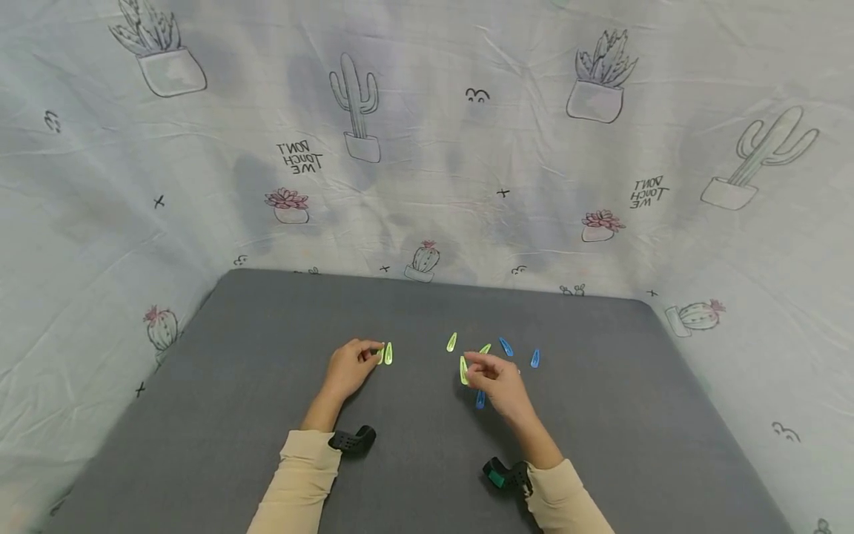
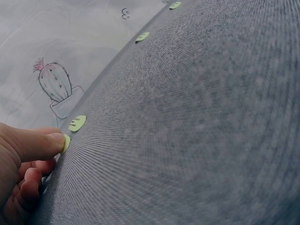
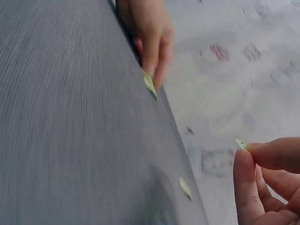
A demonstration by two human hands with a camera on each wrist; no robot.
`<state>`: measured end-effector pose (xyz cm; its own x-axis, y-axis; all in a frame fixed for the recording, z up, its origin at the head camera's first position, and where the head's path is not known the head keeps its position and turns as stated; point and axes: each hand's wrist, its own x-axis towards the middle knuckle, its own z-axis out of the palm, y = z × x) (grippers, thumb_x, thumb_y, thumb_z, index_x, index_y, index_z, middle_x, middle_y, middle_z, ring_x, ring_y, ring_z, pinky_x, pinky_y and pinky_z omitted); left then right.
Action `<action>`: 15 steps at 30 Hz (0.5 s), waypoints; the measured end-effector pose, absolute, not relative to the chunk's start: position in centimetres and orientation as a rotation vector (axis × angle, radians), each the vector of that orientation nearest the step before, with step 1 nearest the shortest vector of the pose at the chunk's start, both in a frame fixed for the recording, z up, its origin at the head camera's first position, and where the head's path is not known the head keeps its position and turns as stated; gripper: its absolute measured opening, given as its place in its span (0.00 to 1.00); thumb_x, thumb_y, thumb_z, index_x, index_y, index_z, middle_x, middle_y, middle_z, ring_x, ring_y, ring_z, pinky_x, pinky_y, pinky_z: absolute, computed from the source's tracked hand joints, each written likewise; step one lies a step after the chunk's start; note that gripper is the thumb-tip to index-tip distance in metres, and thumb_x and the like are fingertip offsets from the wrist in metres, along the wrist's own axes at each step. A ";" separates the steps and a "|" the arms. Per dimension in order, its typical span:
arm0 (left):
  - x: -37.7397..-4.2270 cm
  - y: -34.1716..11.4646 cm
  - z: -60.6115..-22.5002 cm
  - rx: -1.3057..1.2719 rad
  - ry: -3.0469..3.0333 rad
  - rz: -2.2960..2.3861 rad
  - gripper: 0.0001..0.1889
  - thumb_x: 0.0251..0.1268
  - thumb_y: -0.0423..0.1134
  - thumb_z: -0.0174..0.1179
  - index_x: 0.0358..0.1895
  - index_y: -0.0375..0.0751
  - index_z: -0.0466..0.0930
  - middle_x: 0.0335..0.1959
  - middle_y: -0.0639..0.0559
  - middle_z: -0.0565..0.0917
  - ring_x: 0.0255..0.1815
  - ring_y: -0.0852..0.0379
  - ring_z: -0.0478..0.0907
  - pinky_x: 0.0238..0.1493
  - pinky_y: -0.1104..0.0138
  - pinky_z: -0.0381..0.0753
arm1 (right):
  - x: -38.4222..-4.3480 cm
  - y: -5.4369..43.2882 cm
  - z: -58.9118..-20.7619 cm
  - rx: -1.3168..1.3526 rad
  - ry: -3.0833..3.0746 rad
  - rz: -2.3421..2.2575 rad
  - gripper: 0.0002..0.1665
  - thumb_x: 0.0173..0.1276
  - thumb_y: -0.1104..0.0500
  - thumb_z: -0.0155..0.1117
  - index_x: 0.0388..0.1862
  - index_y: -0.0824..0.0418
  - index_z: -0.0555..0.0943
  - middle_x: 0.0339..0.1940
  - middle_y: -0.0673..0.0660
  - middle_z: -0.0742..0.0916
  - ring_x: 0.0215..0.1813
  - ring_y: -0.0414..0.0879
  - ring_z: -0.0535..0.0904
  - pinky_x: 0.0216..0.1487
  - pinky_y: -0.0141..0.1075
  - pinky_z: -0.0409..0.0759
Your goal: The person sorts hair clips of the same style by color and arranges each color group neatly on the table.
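My left hand (image 1: 350,368) is low over the table, thumb and fingertips pinching a yellow-green snap hair clip (image 2: 66,143). Right beside that clip lies a second yellow-green hair clip (image 1: 389,354). Between thumb and forefinger, my right hand (image 1: 502,386) holds another yellow-green hair clip (image 1: 463,370) up off the table; it also shows in the right wrist view as a small clip (image 3: 241,144). Near this hand lie two more yellow-green clips, one farther back (image 1: 451,342) and one partly hidden behind the fingers (image 1: 485,348).
Blue hair clips lie around the right hand: one behind it (image 1: 505,346), one to its right (image 1: 535,358) and one below its fingers (image 1: 480,399). The grey table (image 1: 414,475) meets a cactus-print cloth (image 1: 427,170) at the back and sides.
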<state>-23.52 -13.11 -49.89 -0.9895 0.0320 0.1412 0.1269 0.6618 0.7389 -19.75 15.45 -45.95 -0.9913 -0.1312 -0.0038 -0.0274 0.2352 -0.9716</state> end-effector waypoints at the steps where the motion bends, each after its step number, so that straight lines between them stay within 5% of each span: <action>1: -23.5 -13.1 -49.9 -0.131 -2.757 -1.239 0.11 0.59 0.36 0.64 0.45 0.44 0.86 0.25 0.52 0.73 0.22 0.58 0.65 0.27 0.66 0.62 | -19.9 14.9 -45.9 -0.172 2.381 -1.891 0.20 0.63 0.71 0.60 0.56 0.70 0.78 0.34 0.62 0.83 0.31 0.39 0.80 0.39 0.32 0.80; 15: -23.7 -13.2 -50.4 -0.138 -2.745 -1.201 0.10 0.59 0.37 0.65 0.45 0.45 0.86 0.24 0.53 0.74 0.20 0.59 0.65 0.26 0.66 0.63 | -20.4 7.6 -43.9 -0.223 2.285 -1.970 0.19 0.61 0.75 0.57 0.53 0.77 0.77 0.35 0.71 0.82 0.32 0.39 0.79 0.41 0.38 0.82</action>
<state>-23.69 -13.23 -50.41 -0.9857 0.0270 0.1661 0.1403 0.6770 0.7225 -20.43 7.65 -43.94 -0.9824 -0.1867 0.0079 -0.0354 0.1442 -0.9889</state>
